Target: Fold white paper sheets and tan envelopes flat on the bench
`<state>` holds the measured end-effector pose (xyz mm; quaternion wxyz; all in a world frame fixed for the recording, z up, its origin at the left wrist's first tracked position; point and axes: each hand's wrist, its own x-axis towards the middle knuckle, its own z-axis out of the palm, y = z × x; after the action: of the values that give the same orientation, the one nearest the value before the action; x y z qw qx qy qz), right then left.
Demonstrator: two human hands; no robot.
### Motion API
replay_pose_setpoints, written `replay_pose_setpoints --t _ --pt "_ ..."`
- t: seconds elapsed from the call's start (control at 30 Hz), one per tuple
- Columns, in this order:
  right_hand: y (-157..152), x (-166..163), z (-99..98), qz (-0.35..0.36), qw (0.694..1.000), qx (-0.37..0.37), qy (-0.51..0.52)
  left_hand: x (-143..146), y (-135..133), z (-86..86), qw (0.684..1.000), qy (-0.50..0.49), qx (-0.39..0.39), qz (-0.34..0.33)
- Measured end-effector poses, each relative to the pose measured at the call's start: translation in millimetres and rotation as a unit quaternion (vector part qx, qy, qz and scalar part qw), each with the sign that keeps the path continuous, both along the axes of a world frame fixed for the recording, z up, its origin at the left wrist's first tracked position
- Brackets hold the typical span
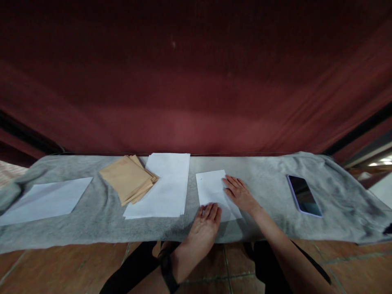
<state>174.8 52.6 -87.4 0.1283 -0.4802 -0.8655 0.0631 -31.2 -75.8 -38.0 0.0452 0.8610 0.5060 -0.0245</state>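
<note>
Two hands lie flat and open, gripping nothing, on a small white rectangular paper sheet [211, 188] just right of the frame's centre. The left hand [206, 222] covers its lower edge and the right hand [240, 194] its right edge. The sheet rests on a grey cloth table cover [269, 218]. To the left lie a white paper stack [168, 185], tan paper envelopes [127, 177] and a large white sheet [45, 200]. A lilac-cased phone [303, 195] lies at the right.

A long grey cloth [266, 196], rumpled at both ends, carries everything. On it, from left to right, lie a single white sheet [45, 200], a fanned pile of brown envelopes [127, 179] overlapping the edge of a stack of white paper [167, 185], a small white sheet [211, 188] and, well apart, a phone [304, 195].
</note>
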Motion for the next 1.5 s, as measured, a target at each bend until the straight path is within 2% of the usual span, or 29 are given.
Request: replay_pose_setpoints --t 0.17,0.3,0.43,0.6,0.7,0.9,1.1,1.3,1.5 --pt "2.0 7.7 -2.0 0.019 1.000 -0.004 0.023 -14.2 12.7 9.0 0.995 -0.068 -0.046 0.052" --pt "4.0 15.7 -2.0 0.042 0.997 -0.007 0.060 -33.8 29.6 17.5 0.980 -0.146 -0.083 0.109" --pt "5.2 26.1 1.4 0.065 0.991 -0.037 0.110 -47.8 47.3 16.2 0.957 -0.204 -0.126 0.164" --pt "1.1 35.2 13.9 0.083 0.981 -0.099 0.147 -52.9 62.0 12.5 0.928 -0.265 -0.116 0.234" --pt "-4.1 36.4 22.2 0.090 0.977 -0.131 0.140 -55.6 65.6 9.5 0.919 -0.298 -0.103 0.236" --pt "-12.1 34.0 33.5 0.087 0.975 -0.154 0.131 -59.8 66.5 5.1 0.925 -0.322 -0.103 0.172" --pt "-16.8 26.5 47.4 0.117 0.960 -0.173 0.184 -59.2 67.6 10.3 0.919 -0.319 -0.108 0.204" --pt "-13.9 19.2 34.9 0.021 0.961 -0.164 0.220 -58.4 70.7 11.4 0.902 -0.352 -0.102 0.228" --pt "-9.3 14.0 26.2 -0.008 0.957 -0.168 0.237 -58.2 79.2 6.8 0.890 -0.353 -0.096 0.272"
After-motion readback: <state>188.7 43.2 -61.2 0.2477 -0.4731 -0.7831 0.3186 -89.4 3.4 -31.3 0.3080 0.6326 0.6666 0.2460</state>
